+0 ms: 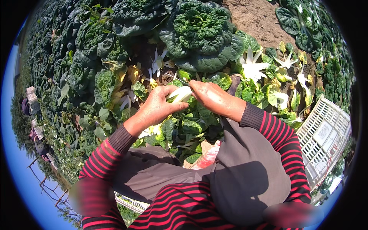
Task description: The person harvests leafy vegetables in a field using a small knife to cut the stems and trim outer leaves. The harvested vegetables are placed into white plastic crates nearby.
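Note:
My left hand (155, 105) grips a small pale vegetable heart (181, 94), white-green and cut from a leafy green, between thumb and fingers. Against its right end rests my right hand (214, 96), its fingers curled closed. A thin, straight blade (176, 78), like that of a knife, sticks out leftward from this right fist; its handle is hidden in the fingers. Beneath both hands lie loose green and yellowing leaves (192, 126). Just beyond them grows a big dark green head of savoyed tatsoi-like greens (201, 28).
Cut white stumps with trimmed leaves (254, 67) lie on the soil to the right. A white plastic crate (325, 138) stands at the right. Bare brown soil (256, 21) shows at the top. Rows of greens (57, 51) fill the left, with other people (41, 146) far off.

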